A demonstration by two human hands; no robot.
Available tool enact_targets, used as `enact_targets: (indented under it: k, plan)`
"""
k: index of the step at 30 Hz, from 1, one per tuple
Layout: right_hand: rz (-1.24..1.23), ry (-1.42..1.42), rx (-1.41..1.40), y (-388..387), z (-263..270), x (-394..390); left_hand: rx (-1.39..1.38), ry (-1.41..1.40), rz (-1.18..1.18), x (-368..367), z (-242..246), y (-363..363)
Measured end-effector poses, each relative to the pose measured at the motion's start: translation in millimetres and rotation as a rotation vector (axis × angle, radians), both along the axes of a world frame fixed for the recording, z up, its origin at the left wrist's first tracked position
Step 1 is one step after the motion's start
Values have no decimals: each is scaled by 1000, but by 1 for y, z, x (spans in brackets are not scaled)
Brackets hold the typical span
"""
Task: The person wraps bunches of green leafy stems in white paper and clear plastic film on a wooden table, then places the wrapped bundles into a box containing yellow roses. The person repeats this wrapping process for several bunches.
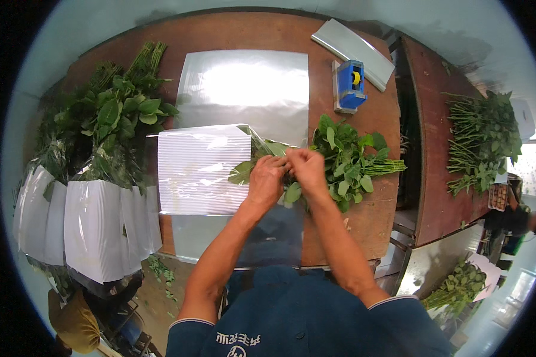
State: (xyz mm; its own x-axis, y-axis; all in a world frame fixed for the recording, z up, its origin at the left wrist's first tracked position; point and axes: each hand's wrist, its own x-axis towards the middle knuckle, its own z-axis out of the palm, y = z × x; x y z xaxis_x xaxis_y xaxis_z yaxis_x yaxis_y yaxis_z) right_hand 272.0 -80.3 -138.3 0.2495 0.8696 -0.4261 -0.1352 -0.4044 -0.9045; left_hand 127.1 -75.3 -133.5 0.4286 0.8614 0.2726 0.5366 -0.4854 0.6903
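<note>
A bundle wrapped in white ribbed sheet (201,174) and clear plastic film (261,138) lies crosswise on the table before me. Green leaves (240,173) show through the film at its right end. My left hand (267,178) grips the bundle there, its fingers curled over the leafy neck. Close against those fingertips, my right hand (307,172) pinches the film's edge; the exact spot between its fingers is hidden. Leafy stems (348,165) stick out to the right, their cut ends (386,168) pointing away from the wrap. Beneath lies a stack of clear film sheets (243,96).
A blue tape dispenser (352,85) with yellow tape stands at the back right, beside a folded film stack (355,49). Wrapped bundles (94,223) crowd the left edge. On a second table (437,134) lie more green stems (484,138). A person (518,219) is at far right.
</note>
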Motion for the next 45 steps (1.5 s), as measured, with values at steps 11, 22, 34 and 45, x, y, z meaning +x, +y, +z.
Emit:
enact_targets:
  k: [11,22,34,45]
  plan:
    - [12,-397,-190,-10,-15,-9,-89,77,42,2,9,4]
    - [-139,323,-218,-70,-11,-20,-257,181,86,0,0,11]
    - [154,65,-385,-64,-29,-4,-345,193,-106,-9,13,20]
    - [391,-327,-237,-74,7,15,-294,332,-168,-10,24,15]
